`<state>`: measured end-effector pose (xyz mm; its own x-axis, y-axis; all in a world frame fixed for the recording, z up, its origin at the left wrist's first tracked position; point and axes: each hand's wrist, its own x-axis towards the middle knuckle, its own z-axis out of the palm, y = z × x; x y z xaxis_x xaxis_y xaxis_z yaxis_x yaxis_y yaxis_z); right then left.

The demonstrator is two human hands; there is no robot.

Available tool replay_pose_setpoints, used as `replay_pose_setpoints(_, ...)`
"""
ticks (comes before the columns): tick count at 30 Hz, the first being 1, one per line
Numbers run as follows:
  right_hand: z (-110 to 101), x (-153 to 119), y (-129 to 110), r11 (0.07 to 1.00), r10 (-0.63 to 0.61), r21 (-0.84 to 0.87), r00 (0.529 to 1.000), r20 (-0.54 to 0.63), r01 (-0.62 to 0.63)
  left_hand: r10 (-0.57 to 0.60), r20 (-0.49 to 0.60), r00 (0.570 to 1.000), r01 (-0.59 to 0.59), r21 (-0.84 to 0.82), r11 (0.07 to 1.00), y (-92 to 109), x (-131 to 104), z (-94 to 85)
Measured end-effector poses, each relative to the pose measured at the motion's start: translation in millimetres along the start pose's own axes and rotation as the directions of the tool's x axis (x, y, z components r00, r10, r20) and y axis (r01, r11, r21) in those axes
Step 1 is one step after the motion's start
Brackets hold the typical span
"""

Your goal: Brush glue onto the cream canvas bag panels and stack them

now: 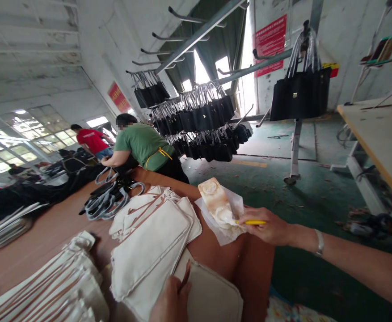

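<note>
Your right hand (269, 229) pinches a yellow pen (252, 222) between thumb and fingers, grip closed on it; the pen's long axis runs nearly level, its free end pointing left toward the stained pad (216, 203). The pad lies on a sheet of white paper (231, 223) at the near right edge of the brown table (216, 255), its long axis angled up and away from you, probably parked there within easy reach of the pen. Your left hand (170, 297) rests at the bottom of view on a cream fabric panel (209, 297), fingers curled over its edge, apparently pinning it flat; whether it truly grips the panel, you cannot tell. Cream bags (150, 243) are stacked just left of it. Farther off, a person in a green shirt (142, 145) bends over the table, with black bags (202, 120) hanging on racks behind.
</note>
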<state>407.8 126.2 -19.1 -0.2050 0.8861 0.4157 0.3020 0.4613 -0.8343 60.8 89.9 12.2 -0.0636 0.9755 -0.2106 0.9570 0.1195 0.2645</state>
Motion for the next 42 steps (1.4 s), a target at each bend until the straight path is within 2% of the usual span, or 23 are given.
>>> replay_pose_setpoints(2, 5.9, 1.2, 8.5, 0.987, 0.142, 0.102, 0.979, -0.146, -0.128, 0.018, -0.02, 1.0, -0.021, -0.17, 0.985, 1.0, -0.9, 0.0)
replay_pose_setpoints(5, 13.7, 2.1, 22.2, 0.959, 0.259, 0.179, 0.932, -0.253, -0.218, 0.014, 0.012, 1.0, -0.007, -0.461, 0.888, 0.7, -5.1, 3.1)
replay_pose_setpoints(8, 16.1, -4.7, 21.4, 0.943, 0.322, 0.2, 0.887, -0.33, -0.268, -0.007, 0.058, 0.998, 0.039, -0.583, 0.812, 0.0, -11.9, 8.5)
replay_pose_setpoints(10, 17.5, -11.1, 7.2, 0.938, 0.336, 0.214, 0.869, -0.363, -0.273, -0.005, 0.06, 0.998, 0.042, -0.629, 0.776, 1.9, -17.4, 11.1)
replay_pose_setpoints(12, 22.4, -15.6, -16.0, 0.92, 0.351, 0.299, 0.869, -0.349, -0.251, 0.007, 0.056, 0.998, 0.033, -0.685, 0.728, 6.7, -23.5, 11.8)
replay_pose_setpoints(15, 36.2, -16.9, -54.3, 0.846, 0.372, 0.482, 0.9, -0.226, -0.228, 0.009, 0.04, 0.999, 0.024, -0.752, 0.659, 17.4, -33.0, 9.5)
replay_pose_setpoints(18, 50.7, -14.9, -79.4, 0.849, 0.301, 0.489, 0.943, -0.139, -0.199, 0.015, 0.05, 0.999, 0.032, -0.807, 0.589, 27.2, -41.7, 5.1)
replay_pose_setpoints(24, 67.4, -7.1, -88.3, 0.913, 0.175, 0.391, 0.978, -0.117, -0.117, 0.056, 0.103, 0.993, 0.058, -0.845, 0.531, 35.6, -55.0, -0.5)
replay_pose_setpoints(29, 61.1, -4.8, -88.3, 0.941, 0.153, 0.329, 0.965, -0.211, -0.078, 0.08, 0.112, 0.99, 0.05, -0.834, 0.55, 32.5, -59.8, 3.3)
replay_pose_setpoints(33, 58.4, -13.8, -91.2, 0.944, 0.153, 0.317, 0.974, -0.167, -0.094, 0.136, 0.102, 0.985, 0.015, -0.848, 0.53, 33.1, -59.5, 12.0)
replay_pose_setpoints(35, 58.6, -16.4, -90.9, 0.951, 0.132, 0.298, 0.979, -0.158, -0.08, 0.16, 0.059, 0.985, -0.041, -0.829, 0.558, 35.5, -60.6, 16.2)
replay_pose_setpoints(38, 51.3, -14.4, -88.2, 0.97, 0.114, 0.238, 0.962, -0.249, -0.054, 0.19, -0.091, 0.978, -0.197, -0.711, 0.675, 38.5, -66.9, 19.9)
replay_pose_setpoints(40, 40.8, -10.8, -87.5, 0.972, 0.142, 0.224, 0.938, -0.316, -0.071, 0.247, -0.2, 0.948, -0.318, -0.623, 0.715, 39.4, -73.5, 20.7)
replay_pose_setpoints(42, 30.4, -7.5, -89.4, 0.956, 0.189, 0.274, 0.934, -0.304, -0.105, 0.319, -0.287, 0.903, -0.428, -0.565, 0.705, 40.0, -80.4, 20.7)
